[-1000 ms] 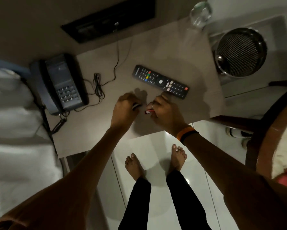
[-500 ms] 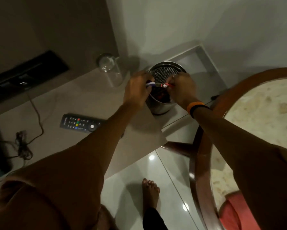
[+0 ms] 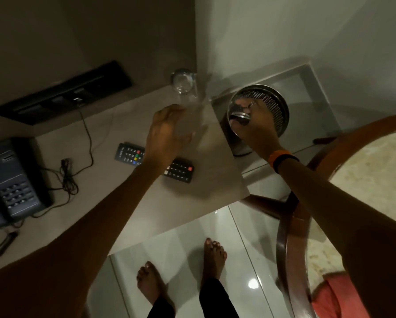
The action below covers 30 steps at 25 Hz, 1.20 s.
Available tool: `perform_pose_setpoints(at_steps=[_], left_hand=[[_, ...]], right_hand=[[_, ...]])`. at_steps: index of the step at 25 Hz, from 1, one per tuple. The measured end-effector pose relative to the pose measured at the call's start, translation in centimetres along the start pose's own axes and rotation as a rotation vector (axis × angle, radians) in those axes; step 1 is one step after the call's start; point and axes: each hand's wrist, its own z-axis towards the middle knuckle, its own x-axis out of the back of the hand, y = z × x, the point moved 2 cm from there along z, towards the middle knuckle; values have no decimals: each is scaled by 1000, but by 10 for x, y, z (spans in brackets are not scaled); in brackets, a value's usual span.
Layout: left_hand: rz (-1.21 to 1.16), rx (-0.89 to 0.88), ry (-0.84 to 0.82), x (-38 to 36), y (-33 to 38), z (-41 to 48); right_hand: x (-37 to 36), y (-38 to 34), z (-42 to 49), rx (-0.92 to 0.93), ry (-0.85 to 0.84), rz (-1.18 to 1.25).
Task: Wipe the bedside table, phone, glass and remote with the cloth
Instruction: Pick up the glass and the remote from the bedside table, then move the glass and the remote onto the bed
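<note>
The beige bedside table [image 3: 192, 203] carries a dark phone [image 3: 13, 180] at the left, a black remote [image 3: 128, 154] in the middle and a clear glass [image 3: 182, 84] at its back right corner. My left hand [image 3: 167, 131] hovers over the table beside the glass and above the remote, fingers loosely apart, holding nothing. My right hand [image 3: 259, 120], with an orange and black wristband, reaches into the mouth of a metal mesh bin [image 3: 277, 104] to the right of the table. Nothing shows in its fingers. A pink fabric [image 3: 334, 297] lies at the lower right.
A round table with a wooden rim [image 3: 284, 237] and a stone top stands close on the right. A black switch panel [image 3: 61, 95] is on the wall, with a coiled cable [image 3: 66, 177] beside the phone. My bare feet stand on glossy floor tiles [image 3: 249, 237].
Both hands carried a small item from the table to the bin. Now my left hand has drawn back over the table near the glass, and my right hand stays in the bin's mouth.
</note>
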Motion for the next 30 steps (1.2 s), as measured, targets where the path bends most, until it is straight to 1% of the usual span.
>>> perform_pose_setpoints(at_steps=[1, 2, 3, 4, 6, 7, 8, 10, 12, 14, 16, 18, 20, 23, 25, 27, 30], left_hand=[[24, 51, -26, 18, -16, -10], [52, 101, -86, 34, -34, -20], [88, 119, -183, 46, -49, -29], [126, 102, -298, 54, -61, -37], [207, 1, -490, 58, -79, -54], [254, -50, -540, 55, -86, -61], [301, -96, -547, 50, -89, -64], [388, -165, -438, 39, -90, -66], [505, -178, -348, 33, -82, -63], [621, -148, -343, 31, -77, -62], [628, -67, -306, 38, -79, -73], [513, 51, -223, 55, -91, -99], [339, 210, -144, 83, -101, -132], [108, 540, 44, 142, -116, -203], [-2, 714, 231, 180, -123, -254], [-100, 866, 458, 223, -128, -311], [-228, 1098, 772, 281, -138, -398]], right_hand=[[-11, -13, -1, 49, -9, 52], [-23, -27, 0, 58, -45, 103], [-34, -39, 3, 30, -86, 169], [-44, -50, 7, -11, -126, 214], [-66, -65, 20, -79, -155, 300], [-79, -67, 28, -99, -141, 340], [-84, -69, 36, -111, -106, 352], [-94, -68, 48, -119, -41, 362], [-98, -72, 51, -123, -12, 357], [-93, -79, 46, -113, 15, 329], [-85, -91, 30, -80, 20, 269], [-80, -108, 3, -62, -4, 227], [-80, -131, -28, -52, -75, 209], [-93, -196, -78, 50, -204, 150], [-106, -254, -108, 147, -329, 104], [-124, -319, -147, 252, -475, 72], [-158, -416, -212, 490, -650, 69]])
